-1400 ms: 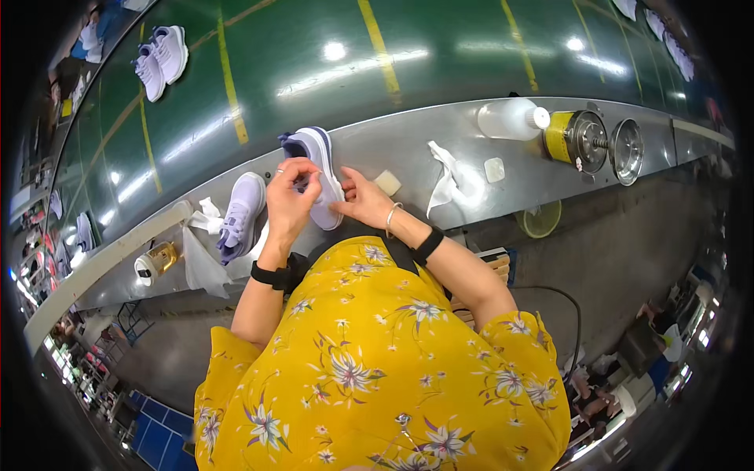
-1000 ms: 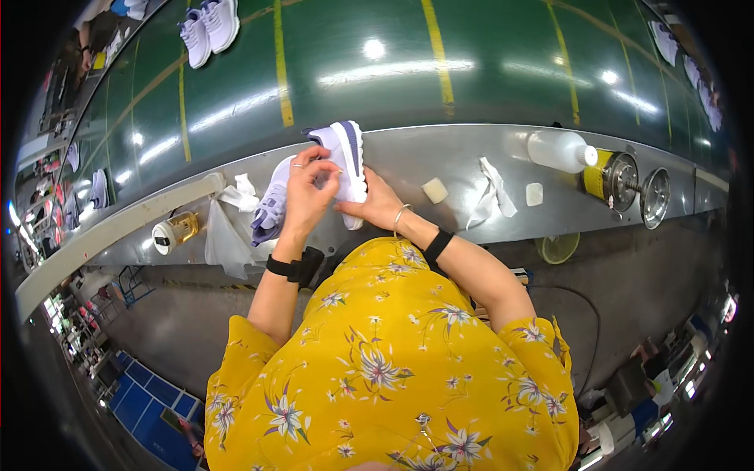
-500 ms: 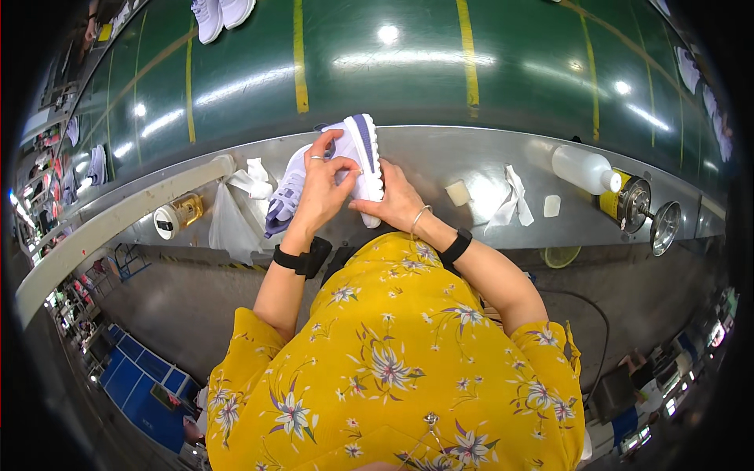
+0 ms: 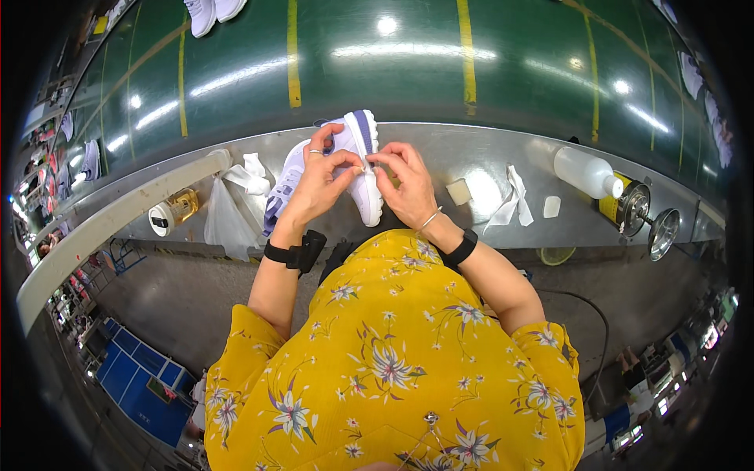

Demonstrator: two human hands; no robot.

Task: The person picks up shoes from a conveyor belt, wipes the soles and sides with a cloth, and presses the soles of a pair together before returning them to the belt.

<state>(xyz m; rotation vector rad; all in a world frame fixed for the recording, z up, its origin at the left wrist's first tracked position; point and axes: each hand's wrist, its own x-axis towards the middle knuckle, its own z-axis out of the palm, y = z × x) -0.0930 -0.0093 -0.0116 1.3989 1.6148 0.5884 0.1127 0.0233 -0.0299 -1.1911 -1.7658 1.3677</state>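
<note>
A pale lavender sneaker (image 4: 366,198) with a white sole and a dark purple stripe lies on its side on the metal ledge, its toe toward me. My left hand (image 4: 317,187) is over it, thumb and forefinger closed in a pinch at the upper near the sole line. Opposite, my right hand (image 4: 407,187) pinches at almost the same spot, its fingertips nearly meeting the left ones. Whatever is between the fingertips is too small to make out. A second lavender sneaker (image 4: 284,187) with laces rests to the left, partly behind my left hand.
Beyond the metal ledge (image 4: 448,145) runs a green conveyor belt (image 4: 385,86) carrying white shoes (image 4: 206,14). To the right are a yellowish block (image 4: 459,191), white cloth (image 4: 512,196), a white bottle (image 4: 585,171) and a yellow can (image 4: 620,200). Leftward are a capped jar (image 4: 174,210) and plastic bag (image 4: 226,220).
My right hand has left the sneaker's sole edge and come up over the shoe, its fingers now pinched beside my left fingertips. The left hand keeps its pinch at the upper.
</note>
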